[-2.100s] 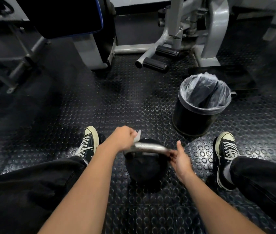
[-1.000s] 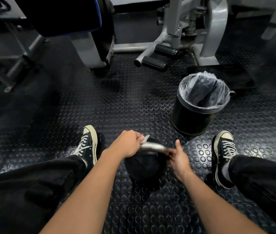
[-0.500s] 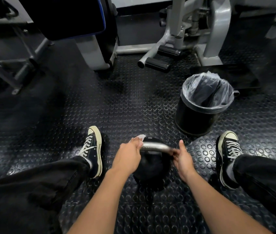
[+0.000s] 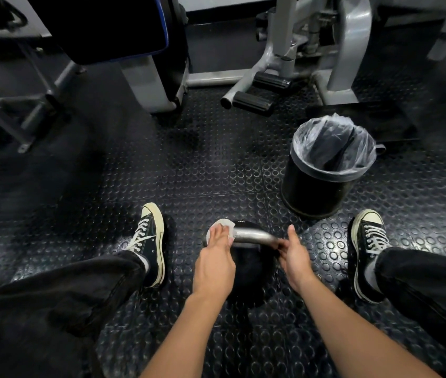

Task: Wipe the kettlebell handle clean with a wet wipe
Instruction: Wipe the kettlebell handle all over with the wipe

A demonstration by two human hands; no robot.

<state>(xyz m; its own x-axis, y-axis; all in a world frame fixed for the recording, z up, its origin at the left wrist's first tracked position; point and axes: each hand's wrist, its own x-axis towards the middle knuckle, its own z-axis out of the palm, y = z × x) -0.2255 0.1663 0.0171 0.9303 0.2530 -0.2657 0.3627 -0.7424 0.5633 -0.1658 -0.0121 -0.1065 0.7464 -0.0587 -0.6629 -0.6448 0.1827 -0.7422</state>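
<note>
The left hand presses the wet wipe around the handle's left end; the right hand pinches its right end, steadying the kettlebell on the floor; best wrap fully, stroke along the bar.

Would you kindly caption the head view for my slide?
Left hand presses a wet wipe on the kettlebell handle; right hand steadies the other end.

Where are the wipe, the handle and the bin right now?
wipe [image 4: 223, 225]: head view, on the white fold above the left fingers.
handle [image 4: 254, 236]: head view, on the bare metal bar's middle.
bin [image 4: 311, 192]: head view, on its black side wall.
</note>
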